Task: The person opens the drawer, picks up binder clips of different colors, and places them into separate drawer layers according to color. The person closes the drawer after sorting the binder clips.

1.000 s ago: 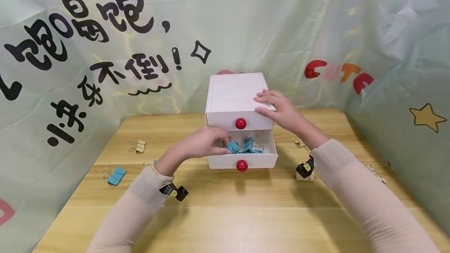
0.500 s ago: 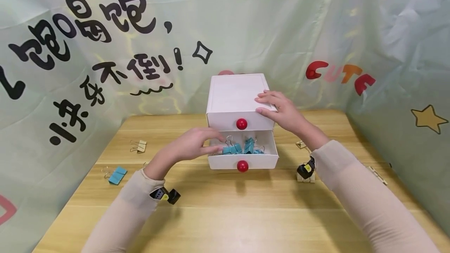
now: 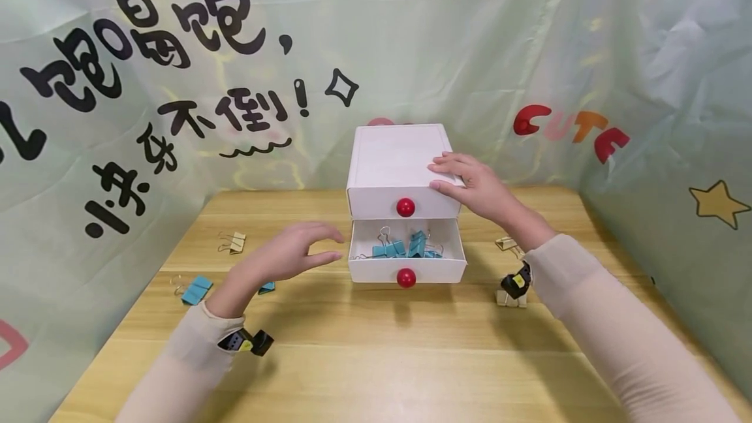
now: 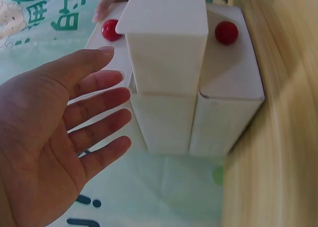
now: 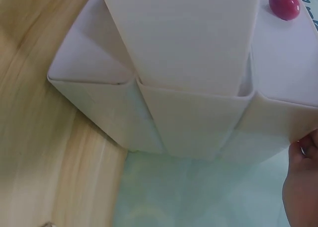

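Note:
A white drawer cabinet [image 3: 396,158] with red knobs stands on the table. Its middle drawer [image 3: 376,271] is pulled out and holds several blue binder clips [image 3: 388,250]. Just left of that drawer hovers my left hand [image 3: 290,250], fingers extended and apart from it. The left wrist view shows the bare palm of this left hand [image 4: 44,122] beside the cabinet. My right hand [image 3: 484,188] rests on the cabinet's top right edge, fingers on the lid and thumb near the front edge. In the right wrist view only part of the right hand [image 5: 302,187] shows.
At left on the wooden table [image 3: 382,364] lie a cream binder clip [image 3: 237,243] and a blue one [image 3: 196,290]. Another blue clip [image 3: 266,288] shows partly behind my left wrist. Cream clips [image 3: 512,299] lie near my right wrist. A printed cloth [image 3: 440,51] hangs behind.
My left hand has come out of the drawer and moved left, leaving the blue binder clips inside in view. My right hand stays on the cabinet.

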Demonstrator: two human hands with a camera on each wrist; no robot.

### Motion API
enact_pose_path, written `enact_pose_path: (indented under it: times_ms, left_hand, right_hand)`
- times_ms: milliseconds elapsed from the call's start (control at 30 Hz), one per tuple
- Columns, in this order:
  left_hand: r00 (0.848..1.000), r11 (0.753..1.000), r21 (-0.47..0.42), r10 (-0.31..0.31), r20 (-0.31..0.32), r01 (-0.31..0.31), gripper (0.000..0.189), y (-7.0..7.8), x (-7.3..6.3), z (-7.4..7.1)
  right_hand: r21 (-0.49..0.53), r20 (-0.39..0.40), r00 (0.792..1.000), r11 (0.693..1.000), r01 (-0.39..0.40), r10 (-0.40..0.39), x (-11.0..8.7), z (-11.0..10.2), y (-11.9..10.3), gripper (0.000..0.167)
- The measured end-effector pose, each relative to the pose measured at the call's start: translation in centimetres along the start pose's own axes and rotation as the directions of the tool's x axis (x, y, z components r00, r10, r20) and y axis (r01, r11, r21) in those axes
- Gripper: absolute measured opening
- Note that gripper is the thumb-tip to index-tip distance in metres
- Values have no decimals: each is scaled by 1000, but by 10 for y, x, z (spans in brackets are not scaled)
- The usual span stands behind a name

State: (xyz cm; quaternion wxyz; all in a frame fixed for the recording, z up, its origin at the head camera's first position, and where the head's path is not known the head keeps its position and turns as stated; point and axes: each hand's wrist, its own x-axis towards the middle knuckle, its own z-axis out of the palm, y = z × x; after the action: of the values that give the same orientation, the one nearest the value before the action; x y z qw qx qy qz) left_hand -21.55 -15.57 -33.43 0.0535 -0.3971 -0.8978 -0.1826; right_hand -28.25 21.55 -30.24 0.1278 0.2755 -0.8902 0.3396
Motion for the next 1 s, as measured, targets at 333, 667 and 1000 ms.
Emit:
enact_pose_path:
  times_ms: [333, 667, 1000]
  left_hand:
    - [997, 997, 25, -72, -42, 73, 31, -14, -33, -2]
    - [979, 979, 31, -201, -38, 202, 35, -35, -67, 1]
    - [946, 944, 49, -325, -23, 325, 36, -53, -91, 3]
  right_hand:
    - [-125, 90, 995, 992, -21, 33, 4, -14, -7, 54]
    - [-123, 96, 995, 992, -12, 24, 6, -13, -9, 55]
    - [-175, 112, 994, 985, 11, 9, 6, -12, -10, 56]
